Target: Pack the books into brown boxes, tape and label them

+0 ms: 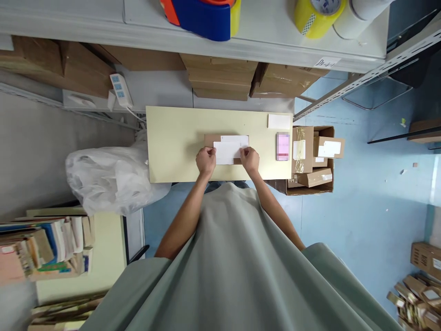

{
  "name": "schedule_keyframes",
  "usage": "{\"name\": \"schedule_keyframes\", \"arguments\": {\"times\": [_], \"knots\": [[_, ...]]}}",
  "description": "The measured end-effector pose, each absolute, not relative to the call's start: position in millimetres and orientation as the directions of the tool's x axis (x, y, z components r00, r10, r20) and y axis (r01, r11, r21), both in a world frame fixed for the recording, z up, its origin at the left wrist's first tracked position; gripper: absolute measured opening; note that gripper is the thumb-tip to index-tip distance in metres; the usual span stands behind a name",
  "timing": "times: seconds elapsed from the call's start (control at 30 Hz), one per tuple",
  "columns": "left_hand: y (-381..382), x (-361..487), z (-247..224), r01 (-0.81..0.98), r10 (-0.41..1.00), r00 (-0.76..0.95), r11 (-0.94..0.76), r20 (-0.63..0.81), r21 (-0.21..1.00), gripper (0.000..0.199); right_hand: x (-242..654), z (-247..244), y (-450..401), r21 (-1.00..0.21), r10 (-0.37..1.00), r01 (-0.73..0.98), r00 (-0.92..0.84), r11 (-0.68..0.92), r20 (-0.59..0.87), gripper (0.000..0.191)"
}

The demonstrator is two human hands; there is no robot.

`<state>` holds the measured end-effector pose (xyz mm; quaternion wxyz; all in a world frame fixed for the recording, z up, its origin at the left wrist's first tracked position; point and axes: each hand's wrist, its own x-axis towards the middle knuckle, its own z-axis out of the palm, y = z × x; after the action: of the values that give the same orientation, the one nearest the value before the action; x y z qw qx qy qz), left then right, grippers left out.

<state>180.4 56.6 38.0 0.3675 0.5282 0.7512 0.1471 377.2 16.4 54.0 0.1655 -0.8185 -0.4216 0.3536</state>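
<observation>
A white paper label (226, 154) is stretched between my hands, above a small brown cardboard box (211, 139). My left hand (206, 162) pinches the label at its left edge. At its right end, my right hand (250, 160) pinches it too, with the fingers closed. Behind this label, another white strip shows along the far part of the box. I cannot tell whether the held label touches the box. The box lies flat on a pale yellow table (175, 147).
On the table's right are a white slip (279, 121) and a pink rectangular item (283, 147). Beside it stands an open carton (310, 190) of labelled boxes. Plastic bags (110, 177) bulge at the left. A shelf (268, 43) overhead holds a tape dispenser (206, 18) and tape rolls (317, 20).
</observation>
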Motion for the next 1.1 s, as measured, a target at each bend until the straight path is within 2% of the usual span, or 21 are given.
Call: {"name": "schedule_keyframes", "arguments": {"times": [0.23, 0.37, 0.5, 0.6, 0.7, 0.8, 0.93, 1.1], "knots": [[54, 190, 42, 0.71, 0.91, -0.204, 0.391, -0.361, 0.585, 0.019, 371, 50, 18, -0.526, 0.814, 0.623, 0.393, -0.578, -0.428, 0.024], [54, 189, 48, 0.767, 0.931, -0.173, 0.331, -0.32, 0.55, 0.016, 375, 49, 19, -0.52, 0.796, 0.604, 0.418, -0.604, -0.438, 0.023], [56, 175, 53, 0.807, 0.92, -0.163, 0.333, -0.357, 0.488, 0.024, 382, 57, 15, -0.481, 0.797, 0.644, 0.396, -0.595, -0.456, 0.023], [50, 176, 58, 0.781, 0.943, -0.066, 0.252, -0.326, 0.571, 0.033, 375, 64, 6, -0.456, 0.897, 0.783, 0.288, -0.422, -0.336, 0.035], [38, 192, 59, 0.665, 0.953, 0.254, -0.046, -0.168, 0.746, 0.061, 356, 62, -3, -0.467, 0.975, 0.88, -0.024, -0.084, -0.22, 0.061], [28, 207, 53, 0.595, 0.86, 0.498, -0.245, -0.111, 0.766, 0.08, 338, 52, -8, -0.484, 0.928, 0.867, -0.272, 0.121, -0.255, 0.078], [25, 200, 41, 0.671, 0.819, 0.547, -0.306, -0.172, 0.676, 0.085, 337, 42, -12, -0.469, 0.907, 0.866, -0.326, 0.173, -0.267, 0.084], [26, 180, 35, 0.751, 0.851, 0.485, -0.287, -0.202, 0.595, 0.083, 361, 42, -22, -0.428, 0.949, 0.901, -0.193, 0.072, -0.248, 0.09]]}}
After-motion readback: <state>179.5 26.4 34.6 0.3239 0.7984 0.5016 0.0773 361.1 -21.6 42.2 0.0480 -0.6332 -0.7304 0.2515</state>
